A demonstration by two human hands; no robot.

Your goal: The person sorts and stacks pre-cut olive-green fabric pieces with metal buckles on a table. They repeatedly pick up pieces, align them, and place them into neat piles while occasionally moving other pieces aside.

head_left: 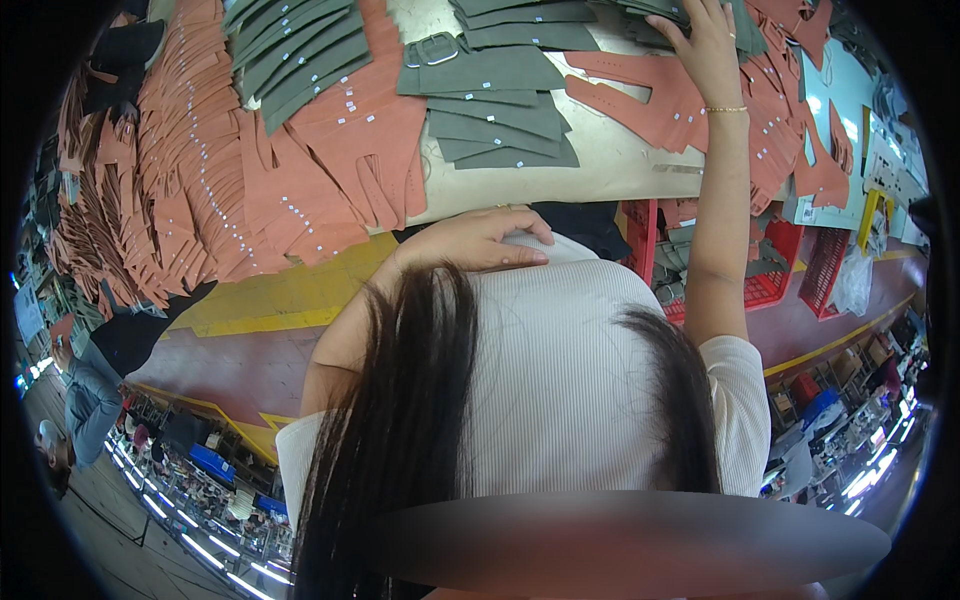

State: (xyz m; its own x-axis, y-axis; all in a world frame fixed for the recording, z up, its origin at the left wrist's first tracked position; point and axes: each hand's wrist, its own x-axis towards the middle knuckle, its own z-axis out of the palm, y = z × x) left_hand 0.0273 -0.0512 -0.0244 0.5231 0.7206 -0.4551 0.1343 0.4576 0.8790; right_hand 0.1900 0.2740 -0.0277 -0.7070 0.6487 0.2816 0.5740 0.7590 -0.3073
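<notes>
My right hand [703, 42] reaches to the far edge of the view, its thumb apart from the fingers. It rests at a pile of dark green cut fabric pieces [648, 14]; the fingertips run partly out of view. My left hand [490, 240] lies flat against the front of my white ribbed shirt [560, 370], holding nothing that shows. Ahead of it is a fanned stack of green pieces [500, 125] with small white stickers. A green strap with a buckle [433, 50] lies on top. Beneath my right forearm is a coral cut piece [640, 95].
Coral fabric pieces [200, 130] overlap across the left of the pale table [490, 185]. Another green stack [305, 55] sits upon them. Red plastic crates [775, 275] stand below the table on the right. A person in a grey-blue sleeve [92, 395] is at far left.
</notes>
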